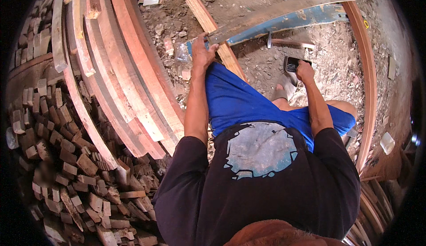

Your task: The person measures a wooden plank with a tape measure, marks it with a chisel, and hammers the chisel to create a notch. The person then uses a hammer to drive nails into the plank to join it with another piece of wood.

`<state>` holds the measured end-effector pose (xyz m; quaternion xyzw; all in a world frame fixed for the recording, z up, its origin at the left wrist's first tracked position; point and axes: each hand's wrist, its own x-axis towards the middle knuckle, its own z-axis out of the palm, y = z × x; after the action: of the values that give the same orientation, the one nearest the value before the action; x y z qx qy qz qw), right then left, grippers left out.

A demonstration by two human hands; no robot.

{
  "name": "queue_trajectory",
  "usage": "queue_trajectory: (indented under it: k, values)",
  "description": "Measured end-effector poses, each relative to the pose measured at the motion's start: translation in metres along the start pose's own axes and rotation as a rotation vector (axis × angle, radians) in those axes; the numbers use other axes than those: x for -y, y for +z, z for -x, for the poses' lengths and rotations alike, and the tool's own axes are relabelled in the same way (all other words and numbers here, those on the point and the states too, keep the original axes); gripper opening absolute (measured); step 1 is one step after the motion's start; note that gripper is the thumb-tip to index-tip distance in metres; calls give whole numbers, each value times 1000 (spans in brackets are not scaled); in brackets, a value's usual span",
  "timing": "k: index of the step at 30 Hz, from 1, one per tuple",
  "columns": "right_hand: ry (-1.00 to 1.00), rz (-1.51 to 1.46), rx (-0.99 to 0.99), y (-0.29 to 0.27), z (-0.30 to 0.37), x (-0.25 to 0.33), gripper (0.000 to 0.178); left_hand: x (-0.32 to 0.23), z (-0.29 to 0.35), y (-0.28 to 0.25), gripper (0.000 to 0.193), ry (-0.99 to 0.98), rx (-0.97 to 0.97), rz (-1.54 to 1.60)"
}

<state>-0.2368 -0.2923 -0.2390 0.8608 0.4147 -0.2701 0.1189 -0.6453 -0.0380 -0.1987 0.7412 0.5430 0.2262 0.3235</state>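
Note:
My left hand (203,53) is at the near-left end of a long grey-brown plank (284,9), its fingers and thumb around that end. Beneath runs a board with worn blue paint (293,23). Both cross over a pale wooden batten (234,62) lying at a slant. In front of my right knee, my right hand (305,72) is closed on a dark, flat rectangular device that looks like a phone (291,64). A small grey metal piece (269,40) stands against the blue board, and a short reddish stick (293,43) lies beside it.
Long reddish timbers (126,55) are stacked on my left, above a heap of short wood offcuts (73,157). A long beam (364,68) runs along my right. Rubble and soil (262,64) cover the ground. A whitish container (387,143) lies beyond the beam.

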Motion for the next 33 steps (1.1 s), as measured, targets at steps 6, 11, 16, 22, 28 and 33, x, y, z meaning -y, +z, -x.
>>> queue_trajectory:
  k: [6,11,16,22,28,33]
  values:
    - [-16,-2,0,23,-5,-18,26,-18,-6,1,62,163,-11,-223]
    - [-271,-31,-181,46,-18,-40,28,-5,-7,7,45,76,-56,-72]
    - [-205,-72,-277,2,15,-57,27,-22,-6,11,44,91,-66,-73]
    - [-80,-190,-204,-5,12,-61,21,-12,-7,10,39,103,-58,-116]
    - [-223,-118,-79,9,3,-40,20,-4,-10,15,37,132,-74,-87]
    - [-13,-82,-28,3,2,-1,21,-7,-8,13,36,136,-81,-137]
